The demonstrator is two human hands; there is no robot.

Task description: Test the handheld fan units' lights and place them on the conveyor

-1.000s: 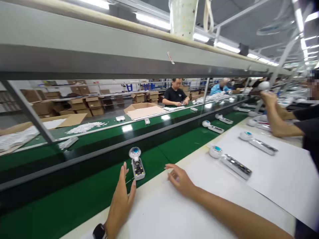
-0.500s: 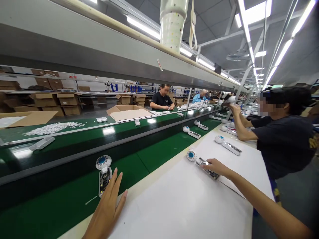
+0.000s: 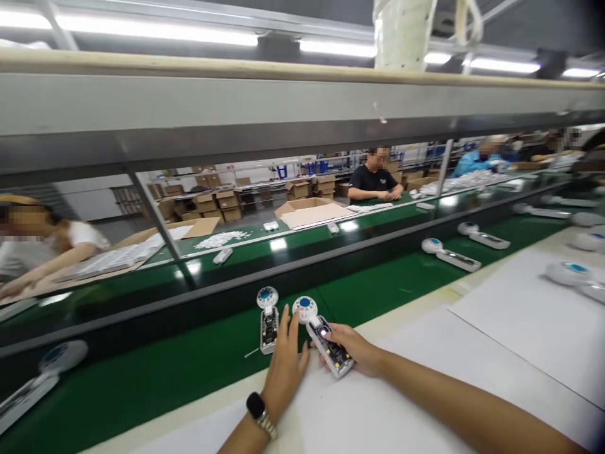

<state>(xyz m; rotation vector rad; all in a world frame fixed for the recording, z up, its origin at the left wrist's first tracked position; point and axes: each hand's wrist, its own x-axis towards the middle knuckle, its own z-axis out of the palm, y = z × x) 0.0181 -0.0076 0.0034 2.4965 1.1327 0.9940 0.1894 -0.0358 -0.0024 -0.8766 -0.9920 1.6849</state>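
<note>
My right hand [image 3: 352,350] is closed around the handle of a white round-headed device [image 3: 331,350] with its circuit board exposed. A small white light glows on the board near my thumb. The device's round head has a blue centre ringed by dark openings, and it tilts toward the belt. My left hand [image 3: 286,356] has its fingers stretched out, just left of the held device; whether a fingertip touches its head I cannot tell. On the belt, close to the left fingers, lies a similar open device [image 3: 269,329] with a thin white strip beside it.
A green conveyor belt [image 3: 155,384] runs past the white-topped table [image 3: 401,410]. More devices lie on the belt, including one [image 3: 458,260] to the right and another [image 3: 28,403] at far left. An overhead shelf [image 3: 236,107] spans the view. Co-workers sit across the line.
The view has turned left. My right hand has lifted the device off the table and brought it left beside my left hand. The light on its board now shows.
</note>
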